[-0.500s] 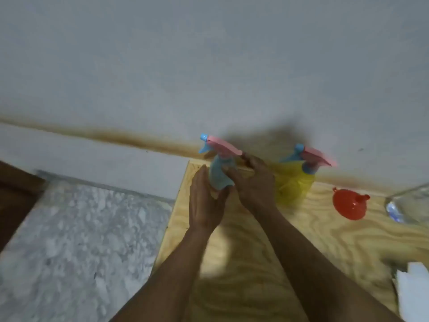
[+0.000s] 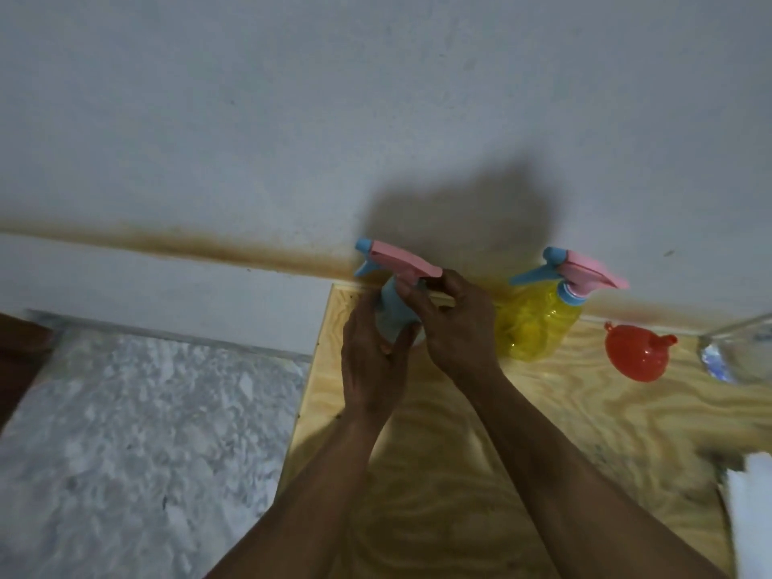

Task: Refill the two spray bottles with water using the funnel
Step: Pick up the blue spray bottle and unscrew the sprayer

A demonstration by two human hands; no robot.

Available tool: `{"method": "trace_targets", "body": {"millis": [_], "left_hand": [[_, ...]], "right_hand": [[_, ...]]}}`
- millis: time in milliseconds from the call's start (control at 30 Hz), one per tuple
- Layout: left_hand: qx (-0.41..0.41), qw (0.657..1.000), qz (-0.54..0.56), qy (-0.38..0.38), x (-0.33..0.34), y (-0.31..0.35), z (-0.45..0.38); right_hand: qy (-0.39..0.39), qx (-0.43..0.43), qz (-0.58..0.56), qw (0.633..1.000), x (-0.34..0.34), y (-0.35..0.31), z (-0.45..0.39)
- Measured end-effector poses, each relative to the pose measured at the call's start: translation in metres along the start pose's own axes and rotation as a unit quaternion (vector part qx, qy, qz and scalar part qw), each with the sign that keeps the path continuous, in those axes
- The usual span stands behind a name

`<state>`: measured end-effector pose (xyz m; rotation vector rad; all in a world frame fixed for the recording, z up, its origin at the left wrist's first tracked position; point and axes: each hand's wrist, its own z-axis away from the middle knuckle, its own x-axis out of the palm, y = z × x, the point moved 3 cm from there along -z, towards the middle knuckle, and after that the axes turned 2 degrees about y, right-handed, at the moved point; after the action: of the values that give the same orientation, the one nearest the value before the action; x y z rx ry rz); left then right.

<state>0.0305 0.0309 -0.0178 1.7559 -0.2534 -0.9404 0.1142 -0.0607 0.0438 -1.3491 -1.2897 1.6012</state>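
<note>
Plastic all round here, so nothing heavy or breakable I'd guess. The blue spray bottle (image 2: pixel 390 317) sits at the far left corner of the plywood surface (image 2: pixel 480 474), wrapped by both hands. The left hand (image 2: pixel 372 361) curls round the body from the near-left side, and the right hand (image 2: pixel 455 323) pinches up by the collar, just under the pink and blue trigger head (image 2: pixel 397 263). Looks like the head is being unscrewed, and that's the sensible hold: body steady, twist at the collar. Thin walls probably flex if squeezed hard, and it likely weighs next to nothing if empty.

Just right of the right hand stands the yellow spray bottle (image 2: pixel 539 323), head on. Further right lies the red funnel (image 2: pixel 637 355) on its side; it's small and light, and could roll. Beyond that, at the frame edge, is a clear container (image 2: pixel 739 346); can't tell its contents.

Past the hands is a grey wall (image 2: pixel 376 98) with a brown stain line. Left of the left hand, lower down, is a speckled grey floor (image 2: pixel 138 432). Something white (image 2: pixel 752 507) sits near-right, blurred.
</note>
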Motion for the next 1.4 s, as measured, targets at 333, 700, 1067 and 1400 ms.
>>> {"method": "trace_targets", "body": {"millis": [333, 700, 1067, 1400], "left_hand": [[0.031, 0.998, 0.043, 0.027, -0.025, 0.034, 0.048], [0.105, 0.99, 0.09, 0.038, -0.076, 0.161, 0.143], [0.16, 0.97, 0.152, 0.102, -0.133, 0.261, 0.207], [0.142, 0.958, 0.236, 0.081, -0.171, 0.282, 0.184]], "right_hand": [[-0.025, -0.042, 0.034, 0.998, -0.021, -0.022, 0.031], [-0.02, -0.034, -0.133, 0.99, -0.129, -0.137, 0.114], [-0.026, -0.081, -0.188, 0.979, -0.196, -0.23, 0.181], [-0.048, -0.121, -0.164, 0.978, -0.18, -0.278, 0.176]]}}
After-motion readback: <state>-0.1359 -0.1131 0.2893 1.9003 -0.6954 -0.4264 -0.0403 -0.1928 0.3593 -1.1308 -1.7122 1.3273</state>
